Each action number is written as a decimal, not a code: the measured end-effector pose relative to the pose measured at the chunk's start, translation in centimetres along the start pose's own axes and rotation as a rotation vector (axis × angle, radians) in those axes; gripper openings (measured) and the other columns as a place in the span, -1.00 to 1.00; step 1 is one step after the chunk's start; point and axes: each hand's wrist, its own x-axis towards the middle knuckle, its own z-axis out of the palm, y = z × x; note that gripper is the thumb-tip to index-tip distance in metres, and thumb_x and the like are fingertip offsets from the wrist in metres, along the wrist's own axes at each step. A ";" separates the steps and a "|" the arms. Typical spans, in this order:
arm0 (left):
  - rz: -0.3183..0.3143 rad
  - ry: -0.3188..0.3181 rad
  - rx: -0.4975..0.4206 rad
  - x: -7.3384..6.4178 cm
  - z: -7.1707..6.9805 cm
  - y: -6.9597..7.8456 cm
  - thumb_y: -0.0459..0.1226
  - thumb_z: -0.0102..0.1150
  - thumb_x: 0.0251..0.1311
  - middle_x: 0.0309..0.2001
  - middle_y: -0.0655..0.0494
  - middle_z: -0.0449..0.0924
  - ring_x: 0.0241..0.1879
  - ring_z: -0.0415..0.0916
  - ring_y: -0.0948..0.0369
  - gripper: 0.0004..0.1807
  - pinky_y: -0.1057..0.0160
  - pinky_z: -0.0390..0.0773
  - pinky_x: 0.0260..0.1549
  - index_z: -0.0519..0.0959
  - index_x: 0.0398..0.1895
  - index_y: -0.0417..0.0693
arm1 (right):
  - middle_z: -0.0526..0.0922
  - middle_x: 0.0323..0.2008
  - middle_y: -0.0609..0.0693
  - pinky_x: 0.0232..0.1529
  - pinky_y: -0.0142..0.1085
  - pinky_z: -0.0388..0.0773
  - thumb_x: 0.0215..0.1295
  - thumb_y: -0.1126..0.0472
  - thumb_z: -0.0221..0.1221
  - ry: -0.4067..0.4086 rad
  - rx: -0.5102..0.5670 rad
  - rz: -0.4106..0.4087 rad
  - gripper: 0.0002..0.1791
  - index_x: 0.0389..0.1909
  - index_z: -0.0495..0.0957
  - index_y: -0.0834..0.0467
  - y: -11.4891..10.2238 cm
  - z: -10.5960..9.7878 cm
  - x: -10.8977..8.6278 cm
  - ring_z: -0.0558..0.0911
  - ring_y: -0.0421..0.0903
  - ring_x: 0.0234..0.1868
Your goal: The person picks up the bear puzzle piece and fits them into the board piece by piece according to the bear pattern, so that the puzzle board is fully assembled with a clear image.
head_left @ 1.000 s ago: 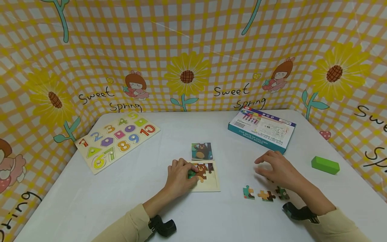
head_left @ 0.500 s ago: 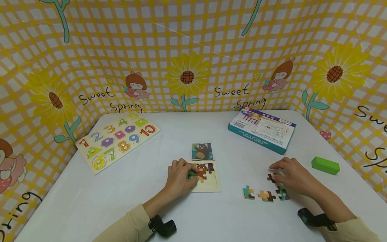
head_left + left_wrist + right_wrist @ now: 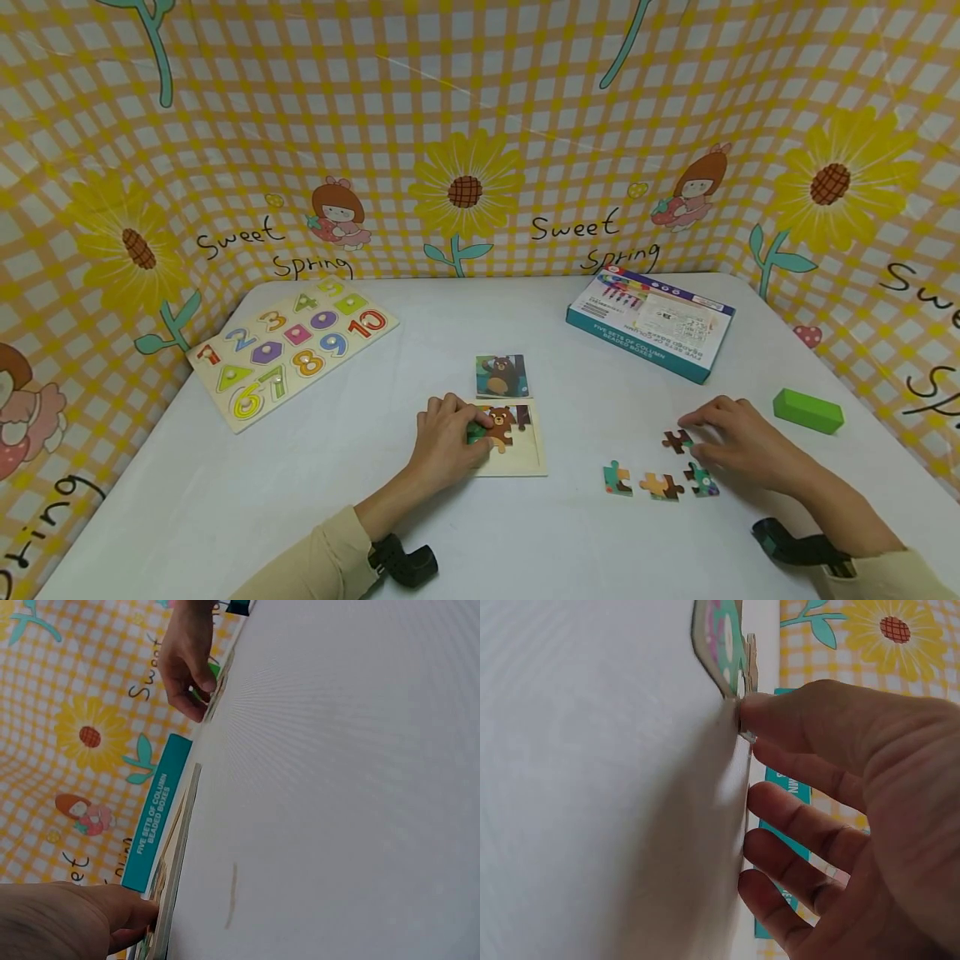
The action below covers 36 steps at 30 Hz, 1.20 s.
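My left hand (image 3: 447, 442) holds the left side of a wooden puzzle tray (image 3: 531, 460), with index finger and thumb over its surface. Inside the tray, joined jigsaw pieces (image 3: 501, 423) show part of a brown bear; the hand covers some of them. Above the tray lies a square bear picture (image 3: 501, 375). At the right, my right hand (image 3: 738, 442) pinches the edge of a dark brown jigsaw piece (image 3: 675, 441) between thumb and index finger, close to the table. Nearer me lie a teal piece (image 3: 617, 478), an orange-brown piece (image 3: 662, 486) and a green piece (image 3: 702, 480).
A number-and-shape board (image 3: 300, 350) lies at the back left. A flat teal-sided box (image 3: 651, 323) sits at the back right, with a green block (image 3: 807, 410) to its right. Patterned cloth (image 3: 465, 100) walls in the white table (image 3: 337, 475).
My right hand has moved right and toward me, onto the dark brown piece, which has turned and shifted slightly right. My left hand has stayed on the tray.
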 end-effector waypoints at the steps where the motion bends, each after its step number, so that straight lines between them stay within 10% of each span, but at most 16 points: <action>1: -0.001 0.000 0.000 0.0 0.0 0.0 -0.17 0.27 0.01 -0.27 0.09 0.42 -0.23 0.17 0.18 -0.87 0.16 0.11 -0.25 0.65 -0.33 0.11 | 0.53 -0.09 0.13 -0.15 -0.12 0.39 -0.01 0.16 0.34 -0.004 0.002 0.000 -0.62 -0.09 0.62 0.11 0.0 0.0 0.0 0.39 0.07 -0.06; 36: 0.003 0.010 -0.009 0.0 0.0 0.0 -0.19 0.27 -0.02 -0.28 0.09 0.42 -0.24 0.17 0.18 -0.87 0.18 0.09 -0.27 0.64 -0.35 0.09 | 0.58 -0.05 0.08 -0.10 -0.07 0.45 0.07 0.12 0.33 0.040 0.048 -0.046 -0.62 -0.05 0.58 0.08 -1.8 -0.6 0.2 0.38 0.01 -0.01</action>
